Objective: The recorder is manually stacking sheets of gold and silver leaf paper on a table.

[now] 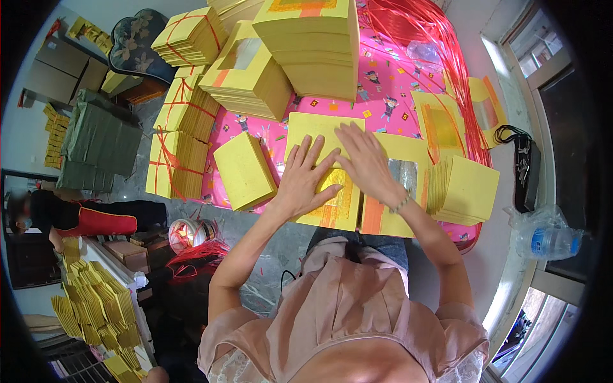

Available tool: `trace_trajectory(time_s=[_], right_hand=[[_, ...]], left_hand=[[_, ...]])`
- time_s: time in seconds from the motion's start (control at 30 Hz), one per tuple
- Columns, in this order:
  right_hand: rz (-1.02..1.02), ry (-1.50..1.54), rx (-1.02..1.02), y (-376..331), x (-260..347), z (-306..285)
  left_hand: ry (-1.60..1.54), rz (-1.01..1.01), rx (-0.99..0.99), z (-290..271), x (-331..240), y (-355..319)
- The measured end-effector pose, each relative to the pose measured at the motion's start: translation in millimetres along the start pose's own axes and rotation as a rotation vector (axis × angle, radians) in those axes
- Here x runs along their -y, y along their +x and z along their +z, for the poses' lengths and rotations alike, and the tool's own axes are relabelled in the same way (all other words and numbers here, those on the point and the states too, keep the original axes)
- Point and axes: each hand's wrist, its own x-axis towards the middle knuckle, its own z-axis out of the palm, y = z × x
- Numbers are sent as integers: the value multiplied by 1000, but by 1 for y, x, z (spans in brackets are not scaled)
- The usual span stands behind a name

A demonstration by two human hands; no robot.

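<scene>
A yellow sheet of joss paper lies at the near edge of the pink table, partly under both hands. My left hand rests flat on it with fingers spread, its thumb over a sheet with an orange-gold patch. Stretched out across the yellow paper, my right hand has its fingertips at the upper sheet and holds nothing. Under my right wrist is a sheet with a silver foil patch and an orange band. Right of it a fanned stack of yellow paper leans over.
A small yellow stack lies left of my hands. Tall paper stacks and bundles tied with red string stand beyond and left. Red plastic strands run down the right side. A person in dark clothes is at far left.
</scene>
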Motion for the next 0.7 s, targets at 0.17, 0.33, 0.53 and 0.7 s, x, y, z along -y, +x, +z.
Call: trace_trajectory(time_s=[0.17,0.33,0.53,0.7], right_hand=[[17,58,177,-42,13,-9],[-11,32,217,-48,12,-9],[-54,18,255,-53,11,-12],[-68,22,282,-57,7,-9]], left_hand=[[29,15,6,2,2,0],[20,14,36,-2,1,0],[28,12,62,-2,2,-1],[19,33,60,-1,4,0]])
